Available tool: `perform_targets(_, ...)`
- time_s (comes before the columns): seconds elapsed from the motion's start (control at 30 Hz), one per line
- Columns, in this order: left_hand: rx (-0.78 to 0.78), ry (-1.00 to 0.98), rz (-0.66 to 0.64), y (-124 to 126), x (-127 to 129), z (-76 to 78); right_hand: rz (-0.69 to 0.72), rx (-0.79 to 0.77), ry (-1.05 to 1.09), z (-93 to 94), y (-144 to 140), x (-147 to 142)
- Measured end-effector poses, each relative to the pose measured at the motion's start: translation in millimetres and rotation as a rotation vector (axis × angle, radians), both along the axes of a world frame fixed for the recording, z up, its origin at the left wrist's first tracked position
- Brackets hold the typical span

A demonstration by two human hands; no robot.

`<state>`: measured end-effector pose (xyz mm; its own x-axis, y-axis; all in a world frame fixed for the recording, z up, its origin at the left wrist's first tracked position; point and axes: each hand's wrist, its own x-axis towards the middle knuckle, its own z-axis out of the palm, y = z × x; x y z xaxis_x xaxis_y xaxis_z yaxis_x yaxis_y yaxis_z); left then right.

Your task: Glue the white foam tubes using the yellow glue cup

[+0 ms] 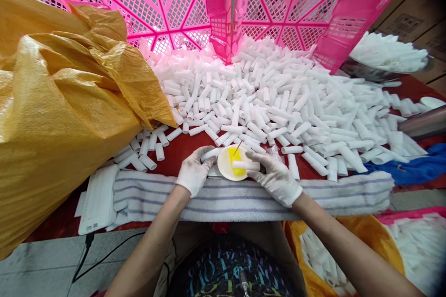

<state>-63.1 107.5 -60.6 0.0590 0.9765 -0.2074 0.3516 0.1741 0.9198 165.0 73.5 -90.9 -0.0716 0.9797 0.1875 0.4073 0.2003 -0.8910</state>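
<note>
White gloves cover both of my hands. My left hand [194, 171] is closed on a short white plastic tube [210, 154], just left of a small round white dish [223, 167]. Between the thumb and fingers of my right hand [275, 177], a second white tube [246, 165] lies sideways across the front of the dish. A bright yellow patch [234, 153] shows in the dish, and a thin stick [238, 147] leans up from it. Part of the dish's right side is hidden by the right tube and fingers.
A heap of loose white tubes [265, 88] spreads behind my hands, against pink plastic crates [278, 23]. A yellow woven sack [62, 116] bulges at left. A striped towel [237, 202] lines the front edge, beside a white power box [99, 199]. A metal bowl [369, 70] holds tubes.
</note>
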Motion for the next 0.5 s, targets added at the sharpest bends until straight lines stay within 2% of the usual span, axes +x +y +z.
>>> perform_targets(0.1,-0.014,-0.054,-0.017,-3,-2,-6.8,-0.028,-0.048,0.024,-1.6,-4,-2)
perform_targets(0.2,-0.015,-0.059,-0.03,-4,-3,-14.2,-0.005,0.039,0.051,-0.2,-6,-6)
perform_targets(0.27,-0.004,-0.045,-0.018,-5,-3,-14.6,0.01,0.014,0.095,4.1,-7,-9)
perform_targets(0.4,0.116,-0.024,0.072,-11,0,-2.3,-0.026,-0.121,0.213,16.8,-15,-9)
perform_targets(0.5,0.135,-0.073,0.055,-21,6,8.2,-0.18,-0.161,0.328,24.9,-25,-3)
